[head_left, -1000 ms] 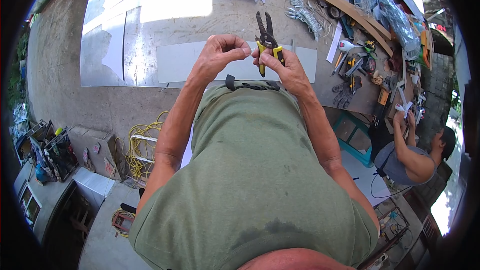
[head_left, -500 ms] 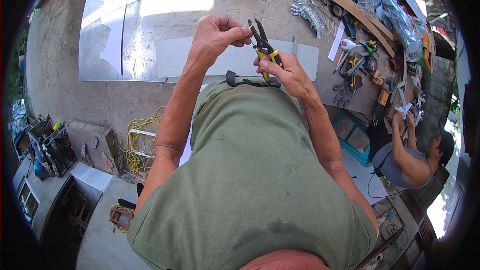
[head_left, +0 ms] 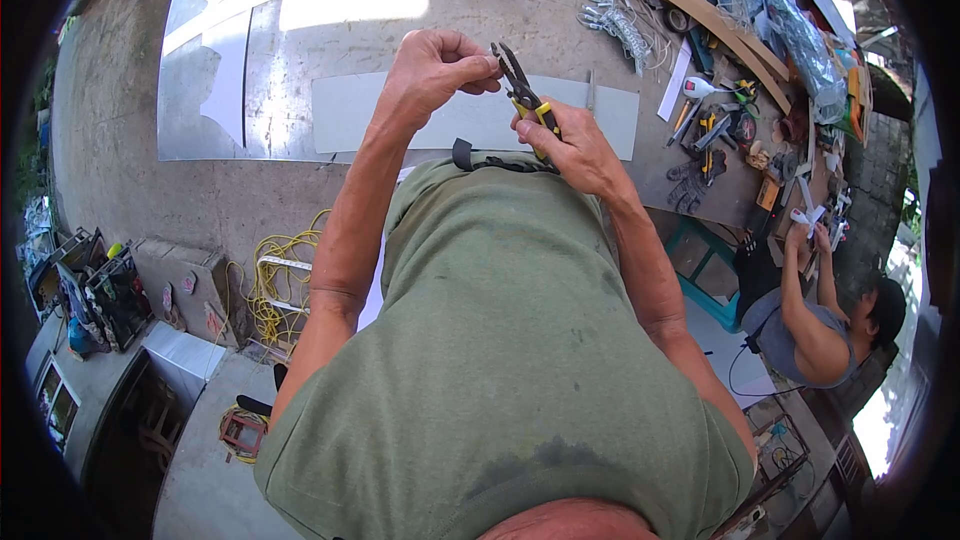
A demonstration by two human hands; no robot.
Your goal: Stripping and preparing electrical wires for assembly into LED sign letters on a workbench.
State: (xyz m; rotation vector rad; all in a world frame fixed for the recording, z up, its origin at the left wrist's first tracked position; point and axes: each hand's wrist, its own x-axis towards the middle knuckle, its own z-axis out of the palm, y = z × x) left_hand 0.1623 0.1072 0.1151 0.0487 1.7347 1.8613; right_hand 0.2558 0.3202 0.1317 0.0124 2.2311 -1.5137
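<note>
We see the right hand [head_left: 566, 145] wrapped around yellow-and-black wire strippers [head_left: 521, 90], their tips just beside the left hand [head_left: 430, 75], whose thumb and forefinger pinch together; anything between them is too small to make out. Forearms partly hide the pale panel [head_left: 345, 115]. Far right, we cannot tell what the clear plastic packaging [head_left: 812, 52] contains.

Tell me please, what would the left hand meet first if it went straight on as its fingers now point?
The left hand would probably meet the black-and-yellow pliers in the right hand; their tip is just right of its fingertips. Depth is unclear.
</note>
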